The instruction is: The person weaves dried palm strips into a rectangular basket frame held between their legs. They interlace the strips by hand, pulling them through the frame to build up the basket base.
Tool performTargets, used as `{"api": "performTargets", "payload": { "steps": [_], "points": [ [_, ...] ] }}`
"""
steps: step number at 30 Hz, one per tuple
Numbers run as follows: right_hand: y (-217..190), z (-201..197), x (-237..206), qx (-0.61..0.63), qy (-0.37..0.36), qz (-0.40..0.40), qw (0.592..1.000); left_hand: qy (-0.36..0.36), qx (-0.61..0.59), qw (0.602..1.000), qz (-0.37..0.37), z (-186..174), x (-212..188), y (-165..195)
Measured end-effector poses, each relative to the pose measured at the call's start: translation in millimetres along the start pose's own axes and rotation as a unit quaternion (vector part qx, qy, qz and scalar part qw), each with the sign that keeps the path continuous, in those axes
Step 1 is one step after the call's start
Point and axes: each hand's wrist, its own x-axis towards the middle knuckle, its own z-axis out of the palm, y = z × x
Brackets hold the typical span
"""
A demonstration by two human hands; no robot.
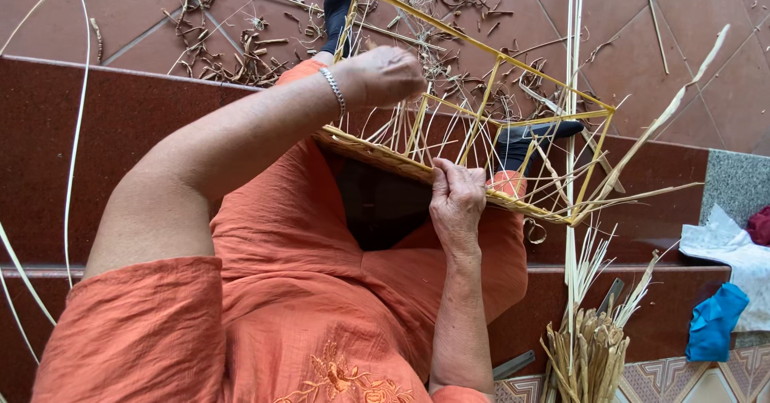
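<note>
Two hands work a yellow basket frame [481, 130] resting on the person's orange-clad lap. The left hand [385, 74] is closed around the frame's upper bar; the right hand [457, 202] pinches the woven rim [377, 156]. Cane strips [589, 347] stand just beside the right knee.

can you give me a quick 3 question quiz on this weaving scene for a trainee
1. True or false: the left hand is inside the yellow frame.
2. Which part does the right hand grip? A) the woven edge B) the blue cloth C) the straw bundle
3. Fill in: the scraps lie on the ____ floor tiles.

Key
1. False: it is closed on the frame's near left corner.
2. A
3. reddish-brown
</note>
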Motion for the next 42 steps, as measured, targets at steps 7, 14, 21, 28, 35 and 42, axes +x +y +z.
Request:
{"api": "performTargets", "payload": {
  "steps": [7, 14, 21, 28, 35, 42],
  "points": [
    [-2.2, 1.8, 5.0, -0.018, -0.015, 0.005, 1.0, 0.134, 0.164, 0.975, 0.069, -36.2, -11.5, 14.1],
    [-17.0, 3.6, 4.4, -0.061, 0.072, -0.028, 0.995, 0.498, 0.104, 0.858, -0.07, -30.8, -105.1, 33.6],
    [-67.8, 28.0, -29.2, -0.056, 0.119, -0.115, 0.985, 0.088, -0.281, 0.947, -0.13, 29.0, -92.6, 26.7],
    [-93.6, 73.7, -31.2, -0.049, 0.024, -0.172, 0.984, 0.009, -0.424, 0.901, -0.095, 34.2, -69.6, 16.1],
    [-88.8, 87.2, -21.6, -0.073, 0.037, -0.161, 0.983, 0.086, -0.364, 0.915, -0.152, 39.3, -66.6, 19.2],
    [-85.6, 89.9, -18.8, -0.083, 0.042, -0.165, 0.982, 0.129, -0.353, 0.896, -0.234, 36.7, -63.6, 25.5]
  ]
}}
